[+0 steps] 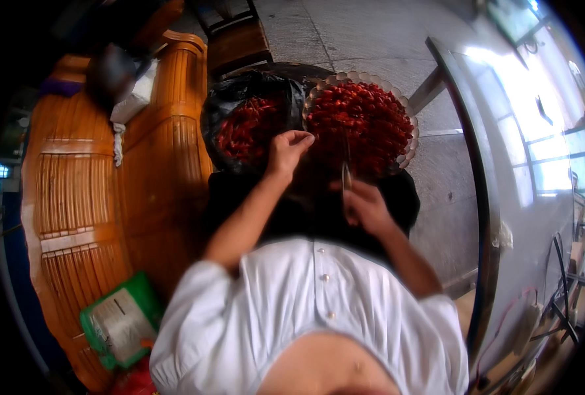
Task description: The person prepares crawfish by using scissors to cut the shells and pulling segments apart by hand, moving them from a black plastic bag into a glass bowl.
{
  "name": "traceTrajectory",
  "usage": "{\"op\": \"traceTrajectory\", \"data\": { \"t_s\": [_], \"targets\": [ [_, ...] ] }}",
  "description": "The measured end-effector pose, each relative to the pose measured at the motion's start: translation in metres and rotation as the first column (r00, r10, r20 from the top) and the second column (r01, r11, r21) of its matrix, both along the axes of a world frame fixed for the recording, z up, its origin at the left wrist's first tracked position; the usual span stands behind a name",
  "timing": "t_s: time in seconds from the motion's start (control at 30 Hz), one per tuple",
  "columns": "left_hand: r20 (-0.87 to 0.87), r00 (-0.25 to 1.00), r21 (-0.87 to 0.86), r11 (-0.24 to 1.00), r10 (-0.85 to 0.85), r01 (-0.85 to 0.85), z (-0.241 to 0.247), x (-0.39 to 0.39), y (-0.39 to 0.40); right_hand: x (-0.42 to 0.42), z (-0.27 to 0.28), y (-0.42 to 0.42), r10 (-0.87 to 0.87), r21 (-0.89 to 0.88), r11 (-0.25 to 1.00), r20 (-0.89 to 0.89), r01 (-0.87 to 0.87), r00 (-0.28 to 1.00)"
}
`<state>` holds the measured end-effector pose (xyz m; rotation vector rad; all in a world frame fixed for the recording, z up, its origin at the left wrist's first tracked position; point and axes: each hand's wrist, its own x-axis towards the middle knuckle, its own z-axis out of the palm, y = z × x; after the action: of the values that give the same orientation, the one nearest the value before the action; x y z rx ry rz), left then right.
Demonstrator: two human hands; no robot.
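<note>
My left hand [286, 154] is over the right edge of a black plastic bag [223, 89], thumb and index fingertips pinched together. I make out nothing between them. Inside the bag lie whole dried red chili peppers [245, 126]. My right hand [366, 205], blurred, grips a pair of scissors [347, 173] whose blades point away from me over the cut red chili pieces [359, 106]. Those pieces fill a round tray with a scalloped rim [411, 123], just right of the bag. The near part of the tray is in shadow.
On the left stands a slatted wooden bench [78, 197] with a green and white package [122, 323] and a white tissue pack [137, 94]. A wooden chair [238, 42] is beyond the bag. A glossy panel with a dark frame [470, 163] rises on the right from the concrete floor [443, 197].
</note>
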<state>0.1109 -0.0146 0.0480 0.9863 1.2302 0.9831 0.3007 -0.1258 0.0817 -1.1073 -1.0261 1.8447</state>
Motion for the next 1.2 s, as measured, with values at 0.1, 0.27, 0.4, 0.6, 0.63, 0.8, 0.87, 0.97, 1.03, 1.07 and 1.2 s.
{"op": "traceTrajectory", "data": {
  "t_s": [0.1,0.27,0.4,0.6,0.63,0.8,0.87,0.97,1.03,1.07,1.2],
  "targets": [
    [-0.32,0.947,0.146,0.989,0.04,0.007,-0.015,-0.019,-0.01,-0.001,0.0,0.0,-0.018,-0.002,1.0,0.006,0.018,1.0],
    [-0.701,0.709,0.404,0.859,0.07,0.315,-0.053,-0.04,-0.028,-0.005,-0.002,-0.001,-0.012,-0.006,1.0,-0.005,0.012,1.0],
    [-0.74,0.582,0.576,0.766,0.338,0.287,-0.052,-0.072,0.011,-0.004,0.0,-0.001,-0.009,-0.004,1.0,-0.001,0.009,1.0],
    [-0.914,0.23,0.383,0.896,0.333,0.223,-0.082,-0.122,0.057,-0.006,-0.003,-0.001,-0.003,0.001,1.0,0.011,0.003,1.0],
    [-0.928,0.197,0.36,0.897,0.316,0.257,-0.083,-0.121,0.059,-0.006,-0.002,-0.001,-0.001,0.001,1.0,0.016,0.001,1.0],
    [-0.92,0.323,0.298,0.933,0.223,0.204,-0.078,-0.111,0.063,-0.005,-0.002,-0.001,-0.001,-0.019,1.0,0.019,0.001,1.0],
    [-0.921,0.332,0.267,0.95,0.204,0.159,-0.081,-0.119,0.063,-0.004,-0.001,0.0,0.004,-0.025,1.0,0.012,-0.004,1.0],
    [-0.799,0.556,0.253,0.967,0.231,-0.037,-0.068,-0.118,0.054,-0.004,0.002,0.0,0.008,-0.035,0.999,0.015,-0.008,1.0],
    [-0.449,0.887,-0.003,0.992,0.111,-0.126,-0.059,-0.12,0.05,-0.004,0.002,-0.001,0.027,-0.024,0.999,0.017,-0.027,0.999],
    [-0.327,0.941,-0.033,0.994,0.087,-0.103,-0.056,-0.119,0.046,-0.005,-0.001,-0.002,0.056,-0.021,0.998,0.02,-0.056,0.998],
    [-0.093,0.996,-0.053,0.999,-0.01,0.005,-0.03,-0.078,0.028,-0.006,-0.001,-0.004,0.159,-0.01,0.987,0.046,-0.159,0.986]
  ]
}}
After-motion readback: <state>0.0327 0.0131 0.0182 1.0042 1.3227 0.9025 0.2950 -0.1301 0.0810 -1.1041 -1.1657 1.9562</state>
